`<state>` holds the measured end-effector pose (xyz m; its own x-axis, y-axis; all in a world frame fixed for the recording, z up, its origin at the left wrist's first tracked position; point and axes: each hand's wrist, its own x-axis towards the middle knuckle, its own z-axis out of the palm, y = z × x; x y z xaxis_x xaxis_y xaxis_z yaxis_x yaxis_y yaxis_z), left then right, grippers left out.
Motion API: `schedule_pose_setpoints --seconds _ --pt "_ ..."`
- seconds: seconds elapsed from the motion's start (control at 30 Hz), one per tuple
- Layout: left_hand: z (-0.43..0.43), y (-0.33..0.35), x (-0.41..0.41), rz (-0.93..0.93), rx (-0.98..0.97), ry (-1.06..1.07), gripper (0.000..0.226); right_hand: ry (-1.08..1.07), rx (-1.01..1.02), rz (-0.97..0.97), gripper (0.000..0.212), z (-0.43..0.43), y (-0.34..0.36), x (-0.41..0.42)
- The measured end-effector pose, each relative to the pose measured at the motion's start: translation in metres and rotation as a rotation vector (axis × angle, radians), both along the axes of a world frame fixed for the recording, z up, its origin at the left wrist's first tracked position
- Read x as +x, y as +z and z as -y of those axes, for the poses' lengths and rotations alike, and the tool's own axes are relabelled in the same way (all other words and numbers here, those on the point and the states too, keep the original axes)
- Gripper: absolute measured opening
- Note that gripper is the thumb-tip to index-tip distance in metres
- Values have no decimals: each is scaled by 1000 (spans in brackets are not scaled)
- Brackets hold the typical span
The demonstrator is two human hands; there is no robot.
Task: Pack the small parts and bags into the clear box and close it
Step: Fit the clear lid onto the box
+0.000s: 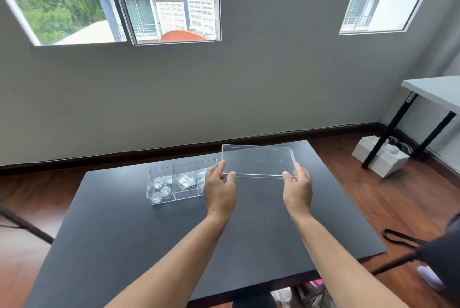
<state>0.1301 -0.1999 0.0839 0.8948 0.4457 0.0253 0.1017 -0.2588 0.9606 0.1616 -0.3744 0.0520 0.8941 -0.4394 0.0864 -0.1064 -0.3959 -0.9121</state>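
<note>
Head view: the clear box (178, 183) sits open on the black counter (139, 228), toward the far left part of the top. Its right end is hidden behind the left hand (220, 189), so that compartment's contents are hard to make out; only a pale scrap shows there. The left compartment holds several small round clear parts (161, 187), their exact number blurred by glare. The middle compartment holds a small crumpled bag (186, 181).

Both hands grip the clear lid (258, 161), the left hand pinching its near left corner, the right hand (297, 189) pinching its near right corner, fingers curled over the edge. The lid is tilted, far edge up, and lies just right of the box, over the far middle of the counter. Whether it touches the counter cannot be told.

The near half of the counter is bare. Its near edge is cut off by the forearms and the frame bottom.
</note>
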Motion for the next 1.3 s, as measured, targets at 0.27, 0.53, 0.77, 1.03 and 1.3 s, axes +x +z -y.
schedule_pose_setpoints --seconds 0.27,0.53,0.77,1.03,1.3 --pt "-91 10 -5 16 22 239 42 232 31 45 59 -88 16 -3" --pt "-164 -12 -24 -124 136 320 44 363 -95 -73 58 -159 3 -15" --pt "-180 -28 -28 -176 109 309 47 381 -146 -100 56 -183 -8 -19" --pt "-177 -36 -24 -179 87 277 51 346 -186 -131 51 -179 -10 -12" --pt "-182 -35 -21 -183 88 284 48 392 -171 -161 52 -175 -13 -10"
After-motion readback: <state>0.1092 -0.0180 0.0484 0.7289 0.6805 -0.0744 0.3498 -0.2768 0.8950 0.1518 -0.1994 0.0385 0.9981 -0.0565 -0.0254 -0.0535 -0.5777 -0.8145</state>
